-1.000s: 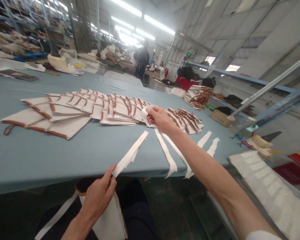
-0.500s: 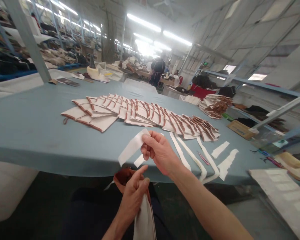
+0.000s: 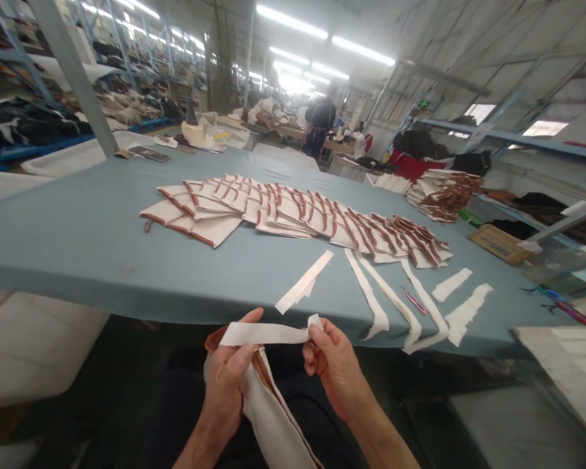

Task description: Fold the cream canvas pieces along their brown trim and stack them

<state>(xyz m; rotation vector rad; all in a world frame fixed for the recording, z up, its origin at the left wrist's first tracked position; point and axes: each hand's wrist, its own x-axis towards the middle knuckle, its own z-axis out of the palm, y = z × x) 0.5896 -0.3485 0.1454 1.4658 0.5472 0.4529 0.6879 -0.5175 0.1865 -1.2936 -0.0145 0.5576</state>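
My right hand (image 3: 333,366) pinches one end of a short white strip (image 3: 268,334), thumb against fingers. The strip stretches left, and its other end lies over my left hand (image 3: 228,384) at the brown-edged opening of a cream fabric pouch (image 3: 276,423). My left hand is closed on that pouch, which hangs down over my lap. Some of its fingers are hidden behind the strip and the cloth. Just beyond, more white strips (image 3: 305,281) lie at the table's near edge.
A long overlapping row of cream pouches with brown trim (image 3: 293,212) crosses the blue-covered table (image 3: 78,228). Long white strips (image 3: 371,293) and a small pink tool (image 3: 414,301) lie to the right. Behind stand a stacked pile (image 3: 444,194) and a cardboard box (image 3: 501,244).
My right hand has lowered the strip from above the table to the pouch opening. My left hand's pointing finger has come in around the pouch. The view has shifted slightly.
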